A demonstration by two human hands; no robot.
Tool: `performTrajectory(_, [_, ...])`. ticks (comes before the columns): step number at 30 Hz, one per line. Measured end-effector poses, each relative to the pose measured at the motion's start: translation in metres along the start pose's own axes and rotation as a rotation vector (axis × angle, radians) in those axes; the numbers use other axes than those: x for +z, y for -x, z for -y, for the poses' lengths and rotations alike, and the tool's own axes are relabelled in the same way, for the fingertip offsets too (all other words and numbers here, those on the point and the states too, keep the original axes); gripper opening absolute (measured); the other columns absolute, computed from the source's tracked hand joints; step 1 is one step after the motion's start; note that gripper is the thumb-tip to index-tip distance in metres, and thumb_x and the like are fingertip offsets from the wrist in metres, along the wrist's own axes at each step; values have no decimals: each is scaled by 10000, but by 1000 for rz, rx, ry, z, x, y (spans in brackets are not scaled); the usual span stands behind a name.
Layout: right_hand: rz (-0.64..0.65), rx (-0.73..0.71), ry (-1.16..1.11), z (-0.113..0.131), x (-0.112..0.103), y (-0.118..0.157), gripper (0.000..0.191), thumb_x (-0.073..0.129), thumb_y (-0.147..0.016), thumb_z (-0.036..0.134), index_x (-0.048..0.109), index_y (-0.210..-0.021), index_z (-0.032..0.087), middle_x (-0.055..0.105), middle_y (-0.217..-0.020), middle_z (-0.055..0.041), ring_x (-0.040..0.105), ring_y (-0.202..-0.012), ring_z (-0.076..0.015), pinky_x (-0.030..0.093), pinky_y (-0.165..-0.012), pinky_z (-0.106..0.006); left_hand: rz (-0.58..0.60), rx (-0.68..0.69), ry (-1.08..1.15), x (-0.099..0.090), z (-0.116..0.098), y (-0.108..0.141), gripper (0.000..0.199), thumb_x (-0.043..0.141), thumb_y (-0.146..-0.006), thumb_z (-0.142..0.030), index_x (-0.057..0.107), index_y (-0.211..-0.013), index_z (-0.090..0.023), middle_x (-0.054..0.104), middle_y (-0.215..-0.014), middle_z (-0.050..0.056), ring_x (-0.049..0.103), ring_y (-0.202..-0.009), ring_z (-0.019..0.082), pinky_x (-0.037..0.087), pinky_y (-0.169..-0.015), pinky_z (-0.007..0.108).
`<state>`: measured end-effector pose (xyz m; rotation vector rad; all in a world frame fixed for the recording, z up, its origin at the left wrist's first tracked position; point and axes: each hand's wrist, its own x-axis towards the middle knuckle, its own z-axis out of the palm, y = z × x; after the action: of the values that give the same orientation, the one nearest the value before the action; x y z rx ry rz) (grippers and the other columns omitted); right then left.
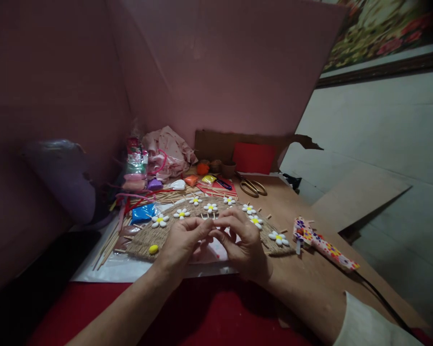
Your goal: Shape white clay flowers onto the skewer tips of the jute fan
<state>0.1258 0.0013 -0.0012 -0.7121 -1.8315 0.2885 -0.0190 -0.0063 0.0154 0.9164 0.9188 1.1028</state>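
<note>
Fingertips (206, 228) of left hand (181, 241) and right hand (244, 241) meet, fingers curled.

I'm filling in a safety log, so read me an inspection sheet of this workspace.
Surface: brown board at right; white sheet toward the left.
Job's things: woven arch with white-petalled flowers; one yellow ball without petals.
Clutter: gold-handled scissors, blue packet, loose sticks.
Hands: left hand and right hand close together at the arch; anything pinched is hard to make out.
Cables: dark cable runs from the flower-patterned tool toward lower right.
Surroundings: pink panels, pale tiled wall.
</note>
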Motion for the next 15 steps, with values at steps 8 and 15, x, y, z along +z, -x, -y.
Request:
performTrajectory(8, [6,-17,44,0,1,0,141,585,-827,183,608,-965,204,566,-856,-39,544,-745,-151,479,-616,-273,18,20,116,0,0,-2,241,715,-692,-338,622,-666,-117,546,-566,-12,430,-434,32,316,-396,127])
performTrajectory(15, [-8,2,156,-4,0,-5,143,518,-866,204,607,-977,197,584,-912,-65,559,-769,-163,475,-653,-292,-161,52,289,-1,-14,-4,119,586,-672,-92,562,-782,-132,569,-626,-10,498,-477,64,361,-411,145])
